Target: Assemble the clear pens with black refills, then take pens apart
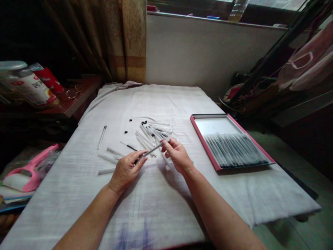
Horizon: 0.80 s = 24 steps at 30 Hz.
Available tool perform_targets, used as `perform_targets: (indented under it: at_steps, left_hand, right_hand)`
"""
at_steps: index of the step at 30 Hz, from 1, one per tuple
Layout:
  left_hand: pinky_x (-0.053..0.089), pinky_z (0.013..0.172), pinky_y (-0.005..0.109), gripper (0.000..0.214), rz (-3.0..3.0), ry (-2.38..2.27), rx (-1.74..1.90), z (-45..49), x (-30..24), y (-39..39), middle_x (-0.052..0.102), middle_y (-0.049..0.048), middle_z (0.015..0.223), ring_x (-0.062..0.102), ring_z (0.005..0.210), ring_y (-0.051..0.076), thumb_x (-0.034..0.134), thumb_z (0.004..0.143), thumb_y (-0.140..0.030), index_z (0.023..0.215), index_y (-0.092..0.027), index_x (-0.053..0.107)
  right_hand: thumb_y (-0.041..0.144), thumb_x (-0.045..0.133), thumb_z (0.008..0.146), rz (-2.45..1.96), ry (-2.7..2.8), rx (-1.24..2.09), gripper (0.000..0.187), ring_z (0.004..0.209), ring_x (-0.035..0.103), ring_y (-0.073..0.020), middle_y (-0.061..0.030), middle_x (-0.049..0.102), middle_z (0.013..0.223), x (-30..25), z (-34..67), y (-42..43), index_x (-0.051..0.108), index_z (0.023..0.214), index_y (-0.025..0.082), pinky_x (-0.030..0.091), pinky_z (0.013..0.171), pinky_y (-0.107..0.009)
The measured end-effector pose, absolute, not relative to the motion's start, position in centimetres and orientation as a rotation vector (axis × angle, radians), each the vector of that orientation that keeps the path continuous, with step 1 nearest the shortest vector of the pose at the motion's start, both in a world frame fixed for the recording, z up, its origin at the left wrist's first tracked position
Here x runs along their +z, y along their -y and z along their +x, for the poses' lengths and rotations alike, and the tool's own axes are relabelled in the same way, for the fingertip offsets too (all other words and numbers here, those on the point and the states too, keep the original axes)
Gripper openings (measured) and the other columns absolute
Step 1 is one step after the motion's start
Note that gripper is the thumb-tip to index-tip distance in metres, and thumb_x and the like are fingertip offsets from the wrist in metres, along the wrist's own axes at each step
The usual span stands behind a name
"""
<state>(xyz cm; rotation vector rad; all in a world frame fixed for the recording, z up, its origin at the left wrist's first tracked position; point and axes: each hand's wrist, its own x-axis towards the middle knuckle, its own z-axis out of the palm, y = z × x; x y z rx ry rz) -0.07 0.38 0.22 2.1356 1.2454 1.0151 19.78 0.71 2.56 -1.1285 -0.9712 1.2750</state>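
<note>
A slim pen is held slantwise above the white-covered table between both my hands. My left hand pinches its lower, dark end, while the fingers of my right hand close on the upper, pale end. Behind them lies a loose pile of clear pen barrels with small black pieces at its far end. More clear barrels lie by my left hand, partly hidden by it. A thin dark refill rests just beyond that hand.
To the right, a pink-edged box holds a row of many pens. One pen and two black bits lie farther left. A pink tape dispenser stands beside the table, below a shelf with a jar and glasses.
</note>
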Motion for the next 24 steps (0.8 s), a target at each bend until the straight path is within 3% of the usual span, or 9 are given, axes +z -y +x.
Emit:
perform_targets:
  at_steps: [3, 7, 14, 19, 24]
  left_hand:
    - [0.055, 0.069, 0.025, 0.031, 2.151, -1.316, 1.067, -1.0, 0.0, -0.6, 0.075, 0.0051, 0.093, 0.069, 0.073, 0.016, 0.053, 0.090, -0.040, 0.107, -0.020, 0.071]
    - [0.052, 0.059, 0.022, 0.031, 2.131, -1.324, 1.139, -1.8, 0.2, -0.9, 0.071, 0.0025, 0.080, 0.064, 0.060, 0.012, 0.050, 0.092, -0.038, 0.103, -0.019, 0.071]
    - [0.051, 0.057, 0.021, 0.034, 2.150, -1.288, 1.137, -1.7, 0.2, -1.1, 0.070, 0.0018, 0.071, 0.065, 0.061, 0.013, 0.049, 0.092, -0.041, 0.091, -0.017, 0.073]
    - [0.051, 0.056, 0.022, 0.034, 2.146, -1.332, 1.140, -1.8, 0.1, -1.0, 0.069, 0.0014, 0.070, 0.064, 0.058, 0.013, 0.049, 0.092, -0.041, 0.091, -0.016, 0.072]
    - [0.051, 0.059, 0.022, 0.032, 2.139, -1.371, 1.202, -2.1, 0.1, -1.0, 0.068, 0.0007, 0.070, 0.065, 0.060, 0.013, 0.049, 0.092, -0.039, 0.091, -0.017, 0.072]
  right_hand:
    - [0.060, 0.069, 0.068, -1.137, 0.878, 1.028, 0.044, 0.060, 0.059, -0.0108, -0.0008, 0.068, 0.075, 3.7, 23.3, -1.7, 0.061, 0.081, 0.019, 0.041, 0.046, -0.018]
    - [0.059, 0.070, 0.067, -1.299, 0.921, 0.616, 0.052, 0.050, 0.055, -0.0097, 0.0003, 0.067, 0.067, 5.2, 31.2, -2.5, 0.060, 0.097, 0.018, 0.038, 0.042, -0.018]
    - [0.050, 0.063, 0.077, -1.863, 1.194, 0.186, 0.050, 0.059, 0.063, -0.0163, -0.0055, 0.069, 0.068, 4.9, 44.5, -1.9, 0.068, 0.108, 0.011, 0.047, 0.054, -0.026]
    - [0.041, 0.059, 0.079, -2.294, 1.372, 0.088, 0.041, 0.065, 0.066, -0.0202, -0.0067, 0.073, 0.074, 3.8, 45.4, -1.3, 0.073, 0.108, 0.016, 0.046, 0.060, -0.029]
    - [0.042, 0.053, 0.084, -2.467, 1.452, -0.084, 0.044, 0.080, 0.068, -0.0257, -0.0109, 0.075, 0.089, 3.9, 44.0, -0.8, 0.070, 0.117, 0.018, 0.047, 0.068, -0.033]
